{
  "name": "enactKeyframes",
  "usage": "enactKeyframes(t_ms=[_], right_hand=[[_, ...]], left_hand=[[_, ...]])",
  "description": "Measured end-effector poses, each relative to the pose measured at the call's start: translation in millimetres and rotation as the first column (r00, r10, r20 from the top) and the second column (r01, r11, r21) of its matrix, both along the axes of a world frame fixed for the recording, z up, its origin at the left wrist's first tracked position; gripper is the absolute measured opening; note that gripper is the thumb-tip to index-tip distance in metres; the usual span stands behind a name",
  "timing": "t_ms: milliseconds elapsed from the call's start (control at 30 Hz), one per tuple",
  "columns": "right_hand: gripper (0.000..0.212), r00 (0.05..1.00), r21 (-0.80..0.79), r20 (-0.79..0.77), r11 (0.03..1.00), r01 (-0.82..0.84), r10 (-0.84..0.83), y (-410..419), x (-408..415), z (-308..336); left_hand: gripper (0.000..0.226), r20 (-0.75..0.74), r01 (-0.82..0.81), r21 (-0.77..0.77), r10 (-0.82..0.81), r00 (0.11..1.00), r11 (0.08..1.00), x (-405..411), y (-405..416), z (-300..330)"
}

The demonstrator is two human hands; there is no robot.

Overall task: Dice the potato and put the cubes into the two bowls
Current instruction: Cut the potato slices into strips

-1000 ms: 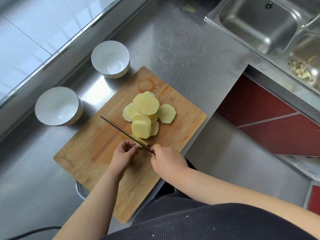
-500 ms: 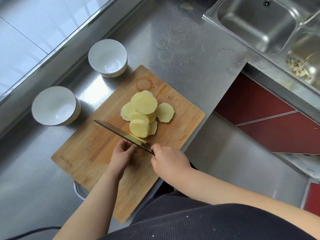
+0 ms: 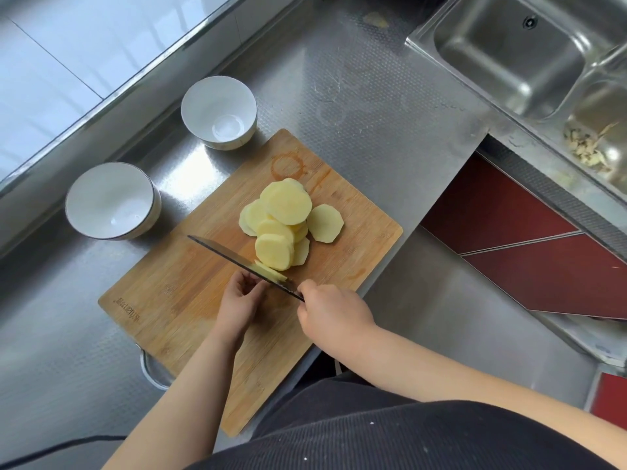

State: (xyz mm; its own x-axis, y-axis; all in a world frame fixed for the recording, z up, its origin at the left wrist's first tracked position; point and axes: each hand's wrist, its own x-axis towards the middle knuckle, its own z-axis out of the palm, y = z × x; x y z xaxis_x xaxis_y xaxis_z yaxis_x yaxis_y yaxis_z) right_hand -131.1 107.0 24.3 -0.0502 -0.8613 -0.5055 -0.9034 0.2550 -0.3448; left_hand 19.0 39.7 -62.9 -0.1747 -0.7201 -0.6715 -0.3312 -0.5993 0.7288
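Several round yellow potato slices (image 3: 285, 221) lie piled on a wooden cutting board (image 3: 183, 300). My right hand (image 3: 334, 315) grips the handle of a dark knife (image 3: 230, 256), whose blade lies across the board at the near edge of the pile, over a thin potato piece (image 3: 271, 270). My left hand (image 3: 239, 300) sits just behind the blade, fingers curled against that last piece. Two white bowls stand off the board: one (image 3: 112, 201) to the left, one (image 3: 219, 111) at the back. Both look empty.
The board lies on a steel counter (image 3: 356, 96). A steel sink (image 3: 509, 52) is at the back right, with scraps (image 3: 588, 147) in its second basin. Red cabinet fronts (image 3: 529, 252) show below the counter edge. A metal handle (image 3: 152, 371) pokes out under the board.
The knife blade tilted flat half a second ago and now stands nearer to edge-on, still at the last potato piece. Both hands stay in place.
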Motion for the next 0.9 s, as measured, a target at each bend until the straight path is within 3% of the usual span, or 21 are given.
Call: enactKeyframes(t_ms=[900], right_hand=[[0.024,1.000,0.093,-0.016,0.996,-0.006,0.007,-14,-7,2]], left_hand=[[0.006,0.041,-0.048,0.000,0.048,0.998,0.999,-4,1,-2]])
